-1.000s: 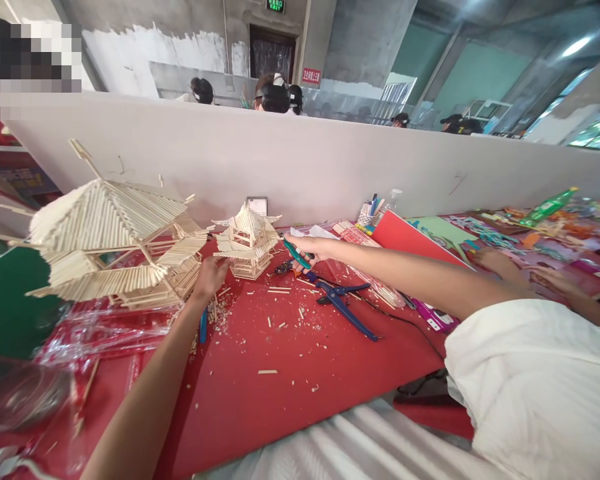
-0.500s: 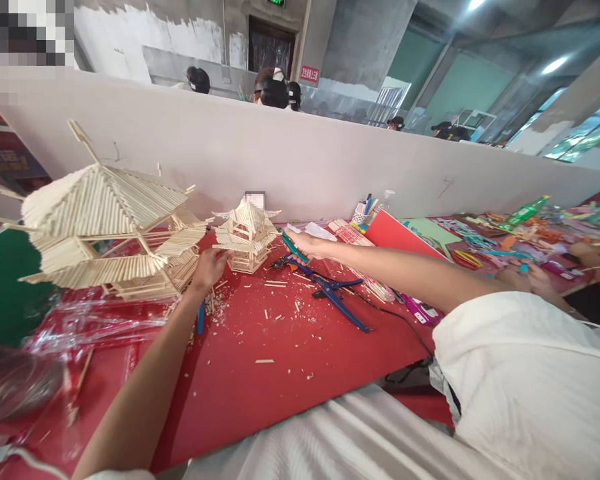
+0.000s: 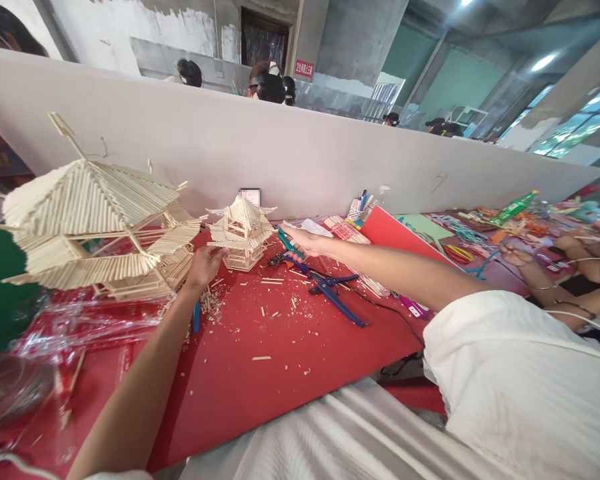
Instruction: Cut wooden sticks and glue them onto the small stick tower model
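While fingers [image 3: 215,255] touch it — small pagoda [image 3: 241,230] stands.

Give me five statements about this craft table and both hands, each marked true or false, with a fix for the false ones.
1. The left hand touches the small stick pagoda. True.
2. The right hand is empty. False: it holds a green-handled tool.
3. The blue pliers lie on the red mat. True.
4. The large stick model stands to the right of the small pagoda. False: it stands to the left.
5. The mat is free of scraps. False: bits of wood sticks are scattered over it.
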Demonstrator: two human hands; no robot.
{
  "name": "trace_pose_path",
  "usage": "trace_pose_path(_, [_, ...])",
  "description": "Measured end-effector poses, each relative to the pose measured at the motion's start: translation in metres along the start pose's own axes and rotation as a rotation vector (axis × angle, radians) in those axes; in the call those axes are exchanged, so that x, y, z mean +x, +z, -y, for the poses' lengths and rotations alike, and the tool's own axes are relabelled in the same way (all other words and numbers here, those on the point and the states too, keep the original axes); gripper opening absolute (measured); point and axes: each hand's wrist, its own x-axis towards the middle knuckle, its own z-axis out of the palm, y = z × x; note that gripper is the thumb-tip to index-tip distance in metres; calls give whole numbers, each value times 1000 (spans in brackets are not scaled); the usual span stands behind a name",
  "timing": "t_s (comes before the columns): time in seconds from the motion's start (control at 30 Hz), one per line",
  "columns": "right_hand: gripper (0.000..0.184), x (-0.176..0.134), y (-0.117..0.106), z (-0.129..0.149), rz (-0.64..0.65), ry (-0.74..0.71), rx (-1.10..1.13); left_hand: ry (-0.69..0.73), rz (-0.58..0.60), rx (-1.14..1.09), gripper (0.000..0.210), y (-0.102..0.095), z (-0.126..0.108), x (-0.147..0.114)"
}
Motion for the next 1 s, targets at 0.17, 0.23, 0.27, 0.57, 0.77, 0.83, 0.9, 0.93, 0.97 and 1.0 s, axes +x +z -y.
trace_pose_path(0.17, [59,2,4,2,-5,15,51,35,33,-41,47,2,5,2])
trace_pose_path(0.23, [60,5,4,-2,12,2,75,31,37,-32,46,3,7,3])
trace_pose_path(0.27, [61,6,4,-5,23,-8,107,26,34,-23,45,4,8,4])
trace_pose_path(0.57, [54,-2,-8,-25,100,-10,320,7,-16,65,45,0,13,4])
trace_pose_path(0.77, [41,-13,-8,-19,30,-54,296,3,-51,107,43,-3,10,3])
trace_pose_path(0.83, [42,-11,-9,-16,9,-37,239,5,-45,113,42,-4,8,3])
trace_pose_path(0.9, [41,-6,-10,-12,-1,-20,174,11,-41,111,41,-4,7,3])
trace_pose_path(0.93, [40,-4,-10,-10,-7,-13,142,13,-40,107,40,-5,6,3])
trace_pose_path(0.97, [40,-3,-10,-8,-11,-4,112,15,-39,104,40,-5,6,3])
trace_pose_path(1.0, [40,-1,-10,-7,-10,7,88,17,-39,100,40,-5,6,3])
